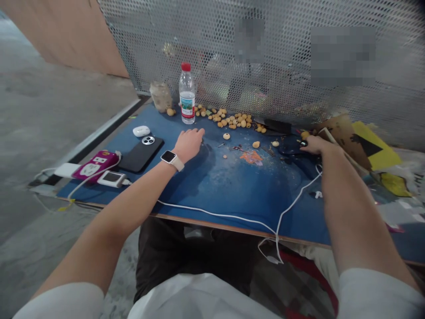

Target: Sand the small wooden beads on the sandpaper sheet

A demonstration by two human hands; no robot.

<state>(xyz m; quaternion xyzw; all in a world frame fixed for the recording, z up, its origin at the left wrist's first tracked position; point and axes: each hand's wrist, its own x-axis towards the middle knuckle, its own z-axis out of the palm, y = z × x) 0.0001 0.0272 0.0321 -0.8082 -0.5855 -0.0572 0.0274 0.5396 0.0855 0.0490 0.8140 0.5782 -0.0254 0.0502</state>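
Note:
My left hand (188, 144), with a watch (169, 157) on its wrist, rests palm down on the blue tabletop (212, 186). Its fingers stretch to the right and nothing shows in them. Just behind it stands a clear water bottle (187, 99) with a red cap. On the right, my right hand (314, 145) reaches to the back of the table, its fingers closed at a small dark thing beside a dark, flat item (300, 155). What exactly they grip is too small to make out. Small round yellow-brown fruits (232, 119) lie along the back edge.
A black phone (141, 155), a white earbud case (141, 131), a purple power strip (96, 166) and a white charger (114, 178) lie at left. A white cable (212, 212) runs along the front edge. Perforated metal mesh (206, 44) rises behind. Cardboard (338, 128) leans at right.

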